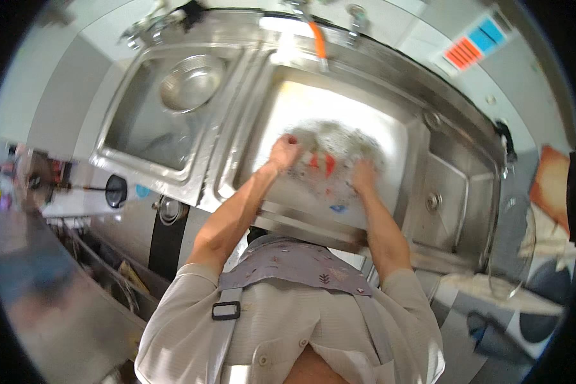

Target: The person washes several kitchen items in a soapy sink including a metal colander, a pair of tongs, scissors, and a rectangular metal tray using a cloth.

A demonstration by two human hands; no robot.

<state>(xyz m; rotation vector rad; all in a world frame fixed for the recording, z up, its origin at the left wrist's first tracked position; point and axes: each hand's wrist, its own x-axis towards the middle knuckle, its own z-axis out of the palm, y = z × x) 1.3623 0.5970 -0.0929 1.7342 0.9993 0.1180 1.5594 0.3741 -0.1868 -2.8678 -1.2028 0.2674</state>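
Observation:
Both of my hands are over the large middle basin of a stainless steel sink [408, 144], which holds water with foam and dark bits. My left hand [286, 151] is at the left of the foamy patch with its fingers curled; whether it grips anything does not show. My right hand [364, 174] reaches into the water at the right, its fingers blurred and partly hidden. Between the hands lie red pieces [329, 164] that I cannot identify. Nearer to me, a small blue item [338, 209] lies in the water.
A metal colander [192, 83] sits in the left basin [146, 144]. An orange-sleeved faucet [318, 41] stands behind the middle basin. To the right is a smaller basin with a drain [433, 201]. At the lower left, a steel counter [72, 288] curves alongside.

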